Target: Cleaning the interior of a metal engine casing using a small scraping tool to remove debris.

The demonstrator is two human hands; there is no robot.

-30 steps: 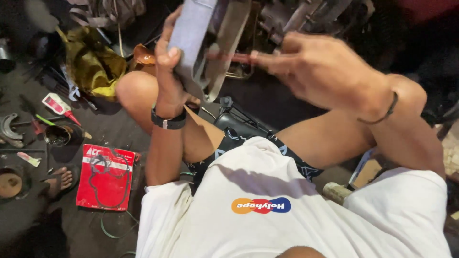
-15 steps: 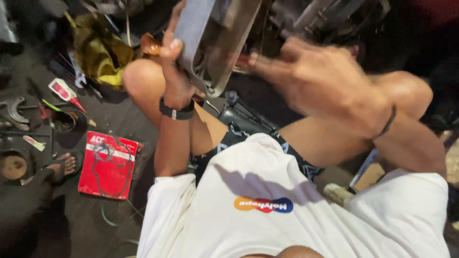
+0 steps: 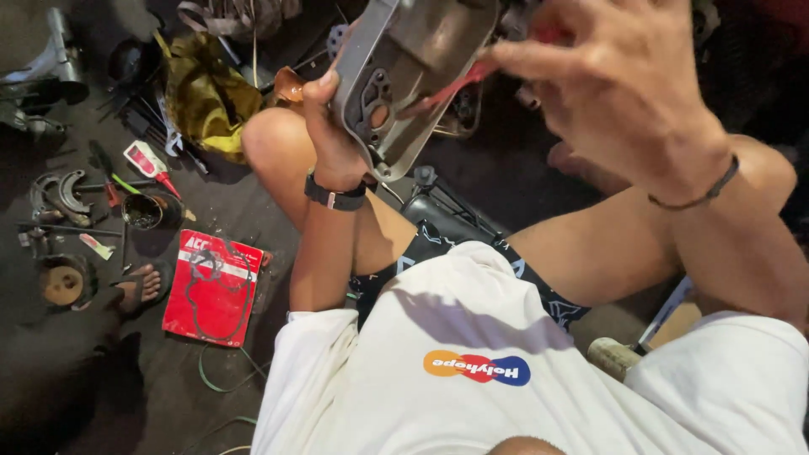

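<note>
above the knees, hands (image 3: 337,139) grip a metal cover (image 3: 413,67).

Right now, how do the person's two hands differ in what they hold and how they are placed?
The left hand grips the grey metal cover by its edge; the right hand pinches a thin red tool against the cover's inside. The left looks sharp, the right blurred. Both are raised above the knees.

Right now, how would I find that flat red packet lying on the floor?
Start at the person's bent knee on the left of the picture and look down to the dark floor beside that leg. The red packet lies there flat, close to a sandalled foot. It is the only big red rectangle, with a thin dark gasket outline showing on its face.
</note>
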